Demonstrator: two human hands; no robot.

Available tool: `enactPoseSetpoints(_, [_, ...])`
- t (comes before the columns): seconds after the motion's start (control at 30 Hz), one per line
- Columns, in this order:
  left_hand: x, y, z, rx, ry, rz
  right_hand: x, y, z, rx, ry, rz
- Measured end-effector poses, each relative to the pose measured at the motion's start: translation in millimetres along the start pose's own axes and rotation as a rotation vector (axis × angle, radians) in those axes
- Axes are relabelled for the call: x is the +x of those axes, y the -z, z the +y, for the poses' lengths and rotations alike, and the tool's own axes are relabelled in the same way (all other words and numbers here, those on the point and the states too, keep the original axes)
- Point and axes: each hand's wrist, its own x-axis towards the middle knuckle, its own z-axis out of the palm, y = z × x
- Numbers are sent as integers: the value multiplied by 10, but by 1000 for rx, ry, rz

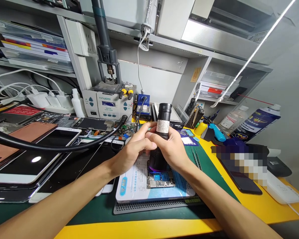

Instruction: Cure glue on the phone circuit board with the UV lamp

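A black flashlight (164, 114) with a white label around its barrel is held upright, lens down, between my two hands. Violet light shows at its lower rim. My right hand (175, 147) wraps around the barrel from the right. From the left, my left hand (134, 147) closes against it, its thumb near the right thumb and its fingers partly hidden behind. Just under the lens is a phone circuit board (161, 183) with blue patches, partly covered by the flashlight. It rests on a white and light-blue printed box (137, 191).
Several phones (37, 166) lie at left, crossed by a thick black cable (64, 147). Behind stands a soldering station (109, 104). Tweezers (196, 157) lie on the green mat (214, 172). To the right are a dark phone (241, 176), a spray can (255, 122) and a clear bottle (233, 119).
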Motion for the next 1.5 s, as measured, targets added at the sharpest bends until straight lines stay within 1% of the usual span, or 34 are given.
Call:
enactPoseSetpoints(0.23, [-14, -29, 19, 3, -5, -7, -11, -10, 37, 9, 8, 53])
enactPoseSetpoints(0.67, [0, -43, 44, 2, -13, 2, -4, 23, 34, -23, 6, 9])
enactPoseSetpoints(0.9, [1, -61, 83, -7, -11, 11, -11, 21, 25, -59, 11, 23])
enactPoseSetpoints(1.23, [0, -49, 50, -29, -19, -10, -7, 1, 7, -42, 21, 23])
enactPoseSetpoints(1.5, [6, -33, 27, -26, -24, -6, 2, 26, 25, -21, 35, -12])
